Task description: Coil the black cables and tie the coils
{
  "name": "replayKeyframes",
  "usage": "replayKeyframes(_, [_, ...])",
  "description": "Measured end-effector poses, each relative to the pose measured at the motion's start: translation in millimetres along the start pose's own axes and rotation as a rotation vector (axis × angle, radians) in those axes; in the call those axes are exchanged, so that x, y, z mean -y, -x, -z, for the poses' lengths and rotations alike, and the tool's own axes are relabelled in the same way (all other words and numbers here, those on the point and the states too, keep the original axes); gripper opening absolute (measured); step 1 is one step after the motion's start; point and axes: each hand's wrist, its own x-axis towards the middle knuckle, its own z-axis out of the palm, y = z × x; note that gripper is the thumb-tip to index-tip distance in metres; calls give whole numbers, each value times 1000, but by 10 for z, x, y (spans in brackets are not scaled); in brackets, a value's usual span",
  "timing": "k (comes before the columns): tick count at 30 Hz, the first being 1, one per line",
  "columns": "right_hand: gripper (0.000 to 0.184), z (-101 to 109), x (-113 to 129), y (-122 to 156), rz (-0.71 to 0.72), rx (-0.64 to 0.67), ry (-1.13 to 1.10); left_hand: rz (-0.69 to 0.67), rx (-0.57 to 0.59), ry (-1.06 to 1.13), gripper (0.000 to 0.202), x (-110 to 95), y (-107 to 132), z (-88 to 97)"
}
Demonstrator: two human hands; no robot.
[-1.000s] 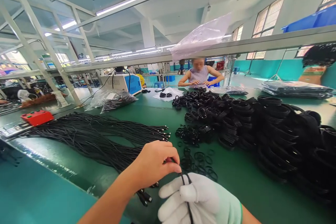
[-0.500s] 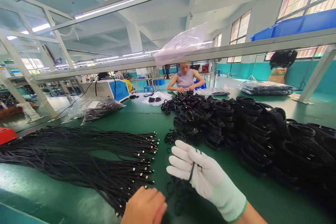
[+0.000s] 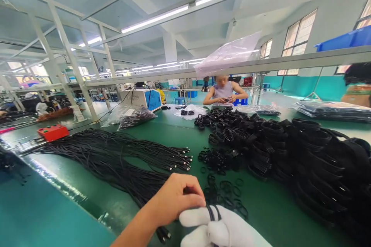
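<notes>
My left hand [image 3: 176, 200] is bare, its thumb and forefinger pinched together against the gloved fingers beside the black rubber bands [image 3: 213, 213]. My right hand [image 3: 228, 227] wears a white glove, and its fingers are curled at the bottom of the view. The bands are looped around one gloved finger; the palm is hidden. More loose black rubber bands [image 3: 228, 193] lie on the green table just beyond the right hand. Left of the hands stretches a bundle of long black cables [image 3: 116, 158] with metal plug ends.
Coiled black cables [image 3: 278, 150] are heaped along the right. A red box [image 3: 53, 132] sits at the far left, and a clear bag [image 3: 130, 115] lies near a blue-and-white machine [image 3: 145, 99]. Across the table a person [image 3: 223, 90] handles something small. A shelf rail [image 3: 174, 73] crosses overhead.
My right hand has turned from an open palm to curled fingers and moved lower. My left hand has come up against it. The view has swung left.
</notes>
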Motion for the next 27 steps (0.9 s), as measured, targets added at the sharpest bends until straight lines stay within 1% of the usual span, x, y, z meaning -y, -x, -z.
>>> replayKeyframes(1, [45,-25,36,-13,41,-14,-81,15,-12,27,19,111,-10,-44])
replayKeyframes(2, [43,-47,77,-23,95,-29,-179,22,-36,7,24,225,-1,-94])
replayKeyframes(3, [40,-65,119,-30,159,-47,-267,26,-72,-58,27,337,26,-149])
replayKeyframes(5, [33,-69,194,-35,283,-118,-310,-1,-143,-288,30,530,131,-275])
replayKeyframes(7, [29,-29,232,-30,345,-235,-260,-110,-183,-558,27,649,272,-412])
replayKeyframes(9, [32,34,213,-16,357,-377,-201,-285,-216,-783,23,656,396,-526])
replayKeyframes(11, [35,85,147,6,315,-505,-121,-414,-252,-911,18,538,457,-557])
replayKeyframes(12, [36,100,105,20,267,-522,-70,-443,-265,-929,16,440,456,-528])
replayKeyframes(13, [36,109,62,36,201,-495,-17,-447,-268,-917,15,327,438,-471])
replayKeyframes(14, [36,114,21,51,129,-427,25,-434,-246,-877,16,210,404,-392])
replayKeyframes(16, [39,116,-47,74,4,-245,48,-378,-167,-742,19,8,308,-210])
replayKeyframes(17, [40,115,-71,78,-37,-170,33,-318,-110,-636,20,-58,254,-131])
replayKeyframes(19, [41,102,-98,65,-74,-86,-17,-143,11,-347,20,-90,150,-36])
replayKeyframes(21, [37,69,-91,28,-72,-41,-77,1,75,-52,19,10,70,-34])
replayKeyframes(22, [35,47,-74,7,-46,-34,-113,32,73,49,19,97,43,-56])
replayKeyframes(23, [34,24,-49,-13,-2,-41,-155,42,48,96,20,197,28,-85])
replayKeyframes(24, [33,4,-17,-28,53,-59,-198,37,9,78,23,301,25,-115])
replayKeyframes(25, [30,-10,21,-35,112,-86,-235,28,-35,1,26,401,36,-143])
replayKeyframes(27, [26,-10,103,-27,202,-174,-268,18,-119,-270,29,558,96,-195])
